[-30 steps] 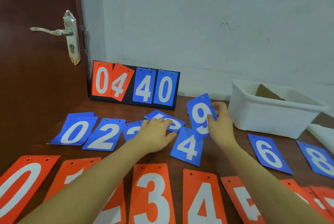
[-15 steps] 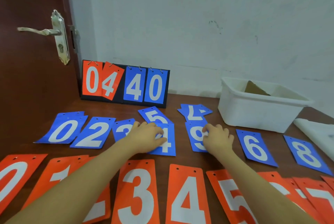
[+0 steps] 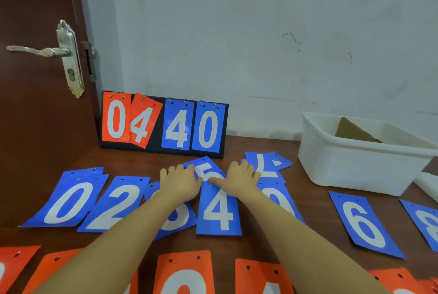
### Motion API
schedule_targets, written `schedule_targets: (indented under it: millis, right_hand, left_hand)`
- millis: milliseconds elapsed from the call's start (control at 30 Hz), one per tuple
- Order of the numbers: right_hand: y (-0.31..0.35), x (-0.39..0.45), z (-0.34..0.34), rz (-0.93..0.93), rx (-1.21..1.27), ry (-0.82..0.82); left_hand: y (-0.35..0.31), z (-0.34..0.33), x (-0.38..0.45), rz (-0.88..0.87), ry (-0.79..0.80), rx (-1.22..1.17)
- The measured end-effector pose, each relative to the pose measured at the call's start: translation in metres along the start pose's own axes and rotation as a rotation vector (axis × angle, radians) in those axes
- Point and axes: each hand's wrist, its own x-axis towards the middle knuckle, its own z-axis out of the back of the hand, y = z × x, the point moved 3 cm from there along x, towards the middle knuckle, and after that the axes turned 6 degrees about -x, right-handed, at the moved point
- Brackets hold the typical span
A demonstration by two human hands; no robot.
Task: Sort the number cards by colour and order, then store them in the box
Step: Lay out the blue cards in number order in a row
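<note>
Blue 5 card (image 3: 205, 170): flat on surface, between both grips. Left hand (image 3: 181, 183) and right hand (image 3: 239, 178) spread, fingertips pressing it, likely to slide it into sequence beyond blue 4 card (image 3: 219, 210).

blue number cards (image 3: 219, 210) lie flat in a row on the table, orange cards (image 3: 184, 274) lined up nearer, white box (image 3: 355, 170) at right.

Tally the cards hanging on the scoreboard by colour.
Orange: 2 (orange 0, orange 4)
Blue: 2 (blue 4, blue 0)
Total: 4
</note>
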Motion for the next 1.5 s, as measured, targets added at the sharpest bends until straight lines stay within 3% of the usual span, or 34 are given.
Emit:
schedule_targets:
  millis: [167,300,400,533,633,700,800,900,967,1033,1100,1233,1267,1433,1500]
  right_hand:
    - [0.007,0.018,-0.002,-0.066,0.236,0.044]
    - [0.01,0.013,-0.002,0.081,0.49,-0.147]
    - [0.01,0.008,0.005,0.108,0.673,-0.251]
    - [-0.006,0.002,0.019,0.14,0.845,-0.424]
    - [-0.019,-0.01,0.033,0.173,0.973,-0.572]
    - [-0.027,-0.02,0.041,0.185,1.001,-0.58]
    - [-0.041,-0.037,0.048,0.191,1.066,-0.459]
    - [-0.056,-0.054,0.059,0.186,1.08,-0.419]
    - [-0.065,-0.064,0.067,0.183,1.073,-0.393]
    - [-0.077,-0.073,0.071,0.171,1.049,-0.337]
    - [-0.093,-0.081,0.068,0.116,0.946,-0.309]
    - [-0.126,-0.089,0.043,-0.205,0.106,-0.119]
    - [-0.129,-0.092,0.036,-0.253,0.004,-0.063]
    - [-0.128,-0.09,0.033,-0.325,0.079,0.05]
    - [-0.127,-0.089,0.037,-0.311,0.188,-0.004]
  left_hand:
    - [0.007,-0.002,0.009,-0.007,-0.005,-0.146]
    - [0.007,-0.004,0.007,-0.009,-0.081,-0.302]
    - [0.002,-0.001,0.0,-0.134,-0.223,-0.322]
    - [-0.009,-0.007,-0.01,-0.348,-0.048,-0.172]
    - [-0.007,-0.007,-0.013,-0.277,0.019,-0.182]
    - [-0.009,-0.005,-0.016,-0.217,-0.004,-0.23]
    - [-0.024,0.009,-0.027,-0.209,-0.205,-0.437]
    - [-0.058,0.027,-0.044,-0.312,-0.157,-0.908]
    - [-0.078,0.038,-0.056,-0.341,-0.189,-1.024]
    - [-0.091,0.046,-0.064,-0.334,-0.29,-1.018]
    - [-0.098,0.046,-0.071,-0.315,-0.28,-0.996]
    - [-0.098,0.026,-0.081,-0.271,-0.15,-0.814]
    - [-0.096,0.022,-0.082,-0.245,-0.124,-0.774]
    - [-0.093,0.016,-0.084,-0.192,-0.041,-0.641]
    - [-0.094,0.017,-0.084,-0.184,-0.037,-0.635]
